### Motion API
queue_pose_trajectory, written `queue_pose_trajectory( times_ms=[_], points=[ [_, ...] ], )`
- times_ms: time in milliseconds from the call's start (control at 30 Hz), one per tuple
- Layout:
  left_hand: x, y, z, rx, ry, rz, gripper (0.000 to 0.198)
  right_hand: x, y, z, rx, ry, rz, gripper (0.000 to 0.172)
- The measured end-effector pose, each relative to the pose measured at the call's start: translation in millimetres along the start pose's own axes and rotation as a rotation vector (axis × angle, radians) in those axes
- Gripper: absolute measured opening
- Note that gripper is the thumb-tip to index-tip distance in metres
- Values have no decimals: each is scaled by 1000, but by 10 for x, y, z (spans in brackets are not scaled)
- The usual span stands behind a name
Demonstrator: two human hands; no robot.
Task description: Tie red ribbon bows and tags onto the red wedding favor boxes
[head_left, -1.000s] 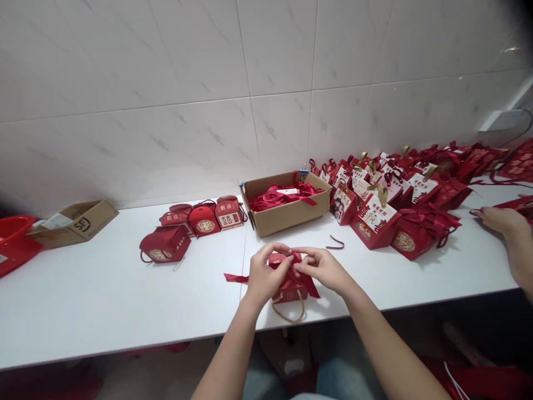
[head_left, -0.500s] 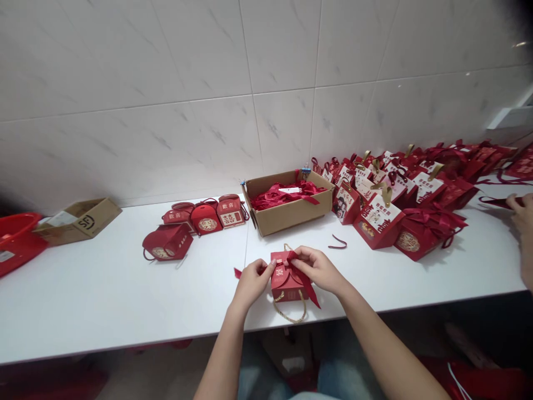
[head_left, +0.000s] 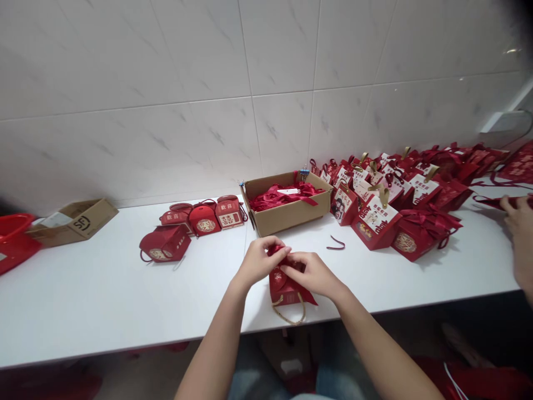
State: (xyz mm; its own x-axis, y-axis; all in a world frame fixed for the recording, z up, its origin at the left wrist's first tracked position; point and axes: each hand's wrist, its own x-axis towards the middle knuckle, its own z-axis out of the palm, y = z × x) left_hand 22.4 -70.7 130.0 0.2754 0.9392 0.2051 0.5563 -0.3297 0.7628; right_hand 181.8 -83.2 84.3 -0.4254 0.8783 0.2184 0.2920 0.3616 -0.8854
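A small red gift box [head_left: 283,294] with a gold rope handle [head_left: 291,321] stands near the front edge of the white table, straight before me. Both hands meet over its top. My left hand [head_left: 260,261] pinches red ribbon [head_left: 275,251] at the box's upper left side. Close beside it, my right hand [head_left: 310,272] has its fingers closed on the same ribbon, with one tail hanging down the right side of the box. The knot area is mostly hidden under my fingers.
Behind the box stands a cardboard box [head_left: 291,219] of red ribbons. Several red gift boxes [head_left: 206,223] sit to the left, many more [head_left: 377,222] to the right. A short dark cord [head_left: 336,244] lies on the table [head_left: 83,300]. Another person's hand [head_left: 522,233] is at far right.
My left hand has moved up and right, from the box's left side to over its top beside my right hand. The left ribbon tail no longer sticks out sideways.
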Motion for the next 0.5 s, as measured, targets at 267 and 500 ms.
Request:
queue_pose_trajectory(
  times_ms=[267,500],
  points=[
    [-104,-361,156,167,507,-105,28,38,108,73,82,84,50,25],
    [-304,-406,269,-220,188,-134,19,19,136,88,134,120,56,19]
  ],
)
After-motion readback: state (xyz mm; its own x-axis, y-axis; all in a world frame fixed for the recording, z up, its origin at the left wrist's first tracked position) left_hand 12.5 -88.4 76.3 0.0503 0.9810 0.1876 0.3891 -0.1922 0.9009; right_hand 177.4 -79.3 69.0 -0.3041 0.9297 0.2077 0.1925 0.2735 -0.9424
